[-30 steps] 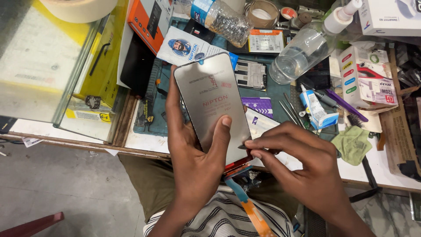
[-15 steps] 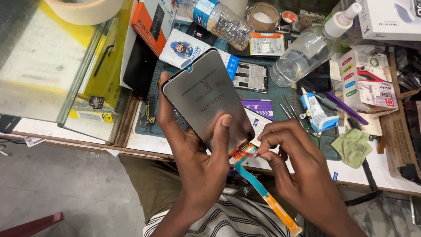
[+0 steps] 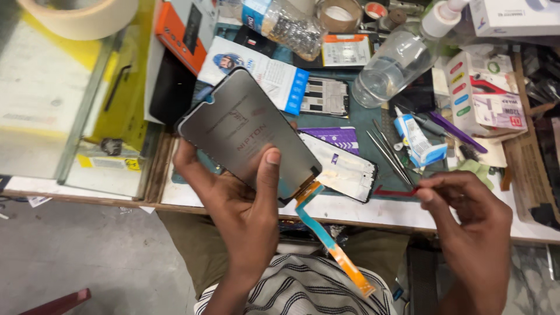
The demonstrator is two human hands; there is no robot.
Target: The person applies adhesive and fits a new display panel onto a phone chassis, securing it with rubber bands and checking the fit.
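L hand [image 3: 245, 216] grips a phone display panel [image 3: 248, 131], back side up, grey w/ print, held tilted above the bench's front edge. Thumb [image 3: 269, 175] pressed on the panel's back, fingers wrapped under along its left side. An orange-and-teal flex cable [image 3: 326, 239] hangs from the panel's lower corner, dangling down over the striped shirt [image 3: 297, 289], free end not touching anything I can make out.

R hand [image 3: 466, 227] is apart from the panel, off to the right by the front edge of the bench [image 3: 373, 210]. Thumb + fingers pinched together on a thin red strip [image 3: 394, 191]; grip closed on it, strip sticks out left toward the tweezers [image 3: 388, 154].

Just behind the panel on the green mat [image 3: 361, 119]: phone frame [image 3: 341, 169] w/ white inner face, lying flat, partly hidden by the panel. Purple card [image 3: 338, 139] beyond it. Mid bench: glue tube [image 3: 415, 140], purple tool [image 3: 452, 129]. Back edge: clear plastic bottle [image 3: 396, 64] on its side, tape roll [image 3: 337, 14], second bottle [image 3: 286, 23]. Back left corner: masking tape roll [image 3: 81, 17] on a glass sheet [image 3: 46, 99], orange box [image 3: 178, 35] beside. Right edge: white cartons [image 3: 484, 96], green cloth [image 3: 475, 169].
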